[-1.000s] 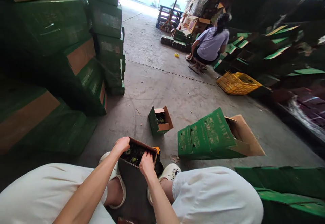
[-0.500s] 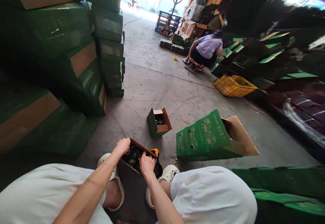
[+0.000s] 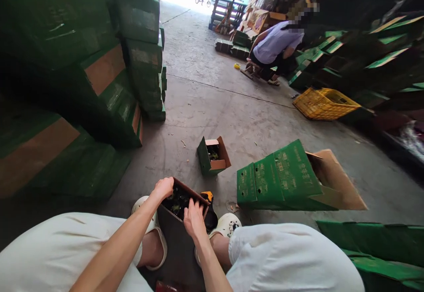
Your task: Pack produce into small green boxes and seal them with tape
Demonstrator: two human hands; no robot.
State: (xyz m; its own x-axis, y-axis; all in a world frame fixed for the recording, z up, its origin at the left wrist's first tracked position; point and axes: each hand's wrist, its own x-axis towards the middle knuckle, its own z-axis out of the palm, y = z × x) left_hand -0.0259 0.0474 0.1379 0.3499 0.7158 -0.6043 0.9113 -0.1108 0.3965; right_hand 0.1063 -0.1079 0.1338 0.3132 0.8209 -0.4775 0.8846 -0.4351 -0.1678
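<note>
The carton (image 3: 192, 190) sits low between the feet, just in front of the person, open side up, with dark items and a bit of green inside. Its long axis runs aslant: the left end points away from the body, the right end comes nearer, toward the right shoe (image 3: 225, 225). The left hand (image 3: 163, 188) grips the far left corner, fingers curled over the rim. The right hand (image 3: 194, 217) reaches over the near long side by the right end, fingers a little apart and dipping into the opening; whether they pinch anything, I cannot tell. Close beyond the right end lies an orange and black object (image 3: 208, 196), and the left shoe (image 3: 150, 223) is near the left end. The far long edge faces floor (image 3: 185, 159), with the small box (image 3: 205, 164) standing a short way ahead, open and filled. To the right, the green boxes (image 3: 291, 175) limit sideways room past the right shoe; to the left, a strip of floor separates the carton from the stacks (image 3: 145, 58). The widest room lies straight ahead, where floor runs past the yellow crate (image 3: 324, 104) and a seated co-worker (image 3: 276, 47) toward daylight.
</note>
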